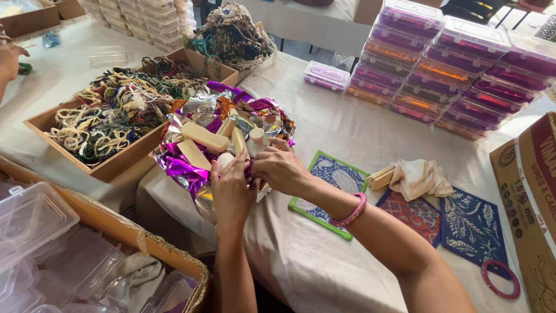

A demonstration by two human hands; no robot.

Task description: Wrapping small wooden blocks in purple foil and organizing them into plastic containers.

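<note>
My left hand (231,188) and my right hand (279,168) meet at the near edge of a heap of crinkled purple and silver foil (185,168). Pale wooden blocks (204,137) and a small white cylinder (255,139) lie on the foil. My left fingers pinch a small white rounded piece (225,160), and my right fingers close on it from the other side. A pink bangle (351,212) circles my right wrist.
A wooden tray (110,165) of beaded cords sits left, a second heap (231,32) behind. Stacked clear boxes with purple contents (452,64) stand far right. Printed cloth mats (336,177), a cream cloth (420,177), a loose pink ring (501,279), cardboard boxes and another person's hand (8,58) surround.
</note>
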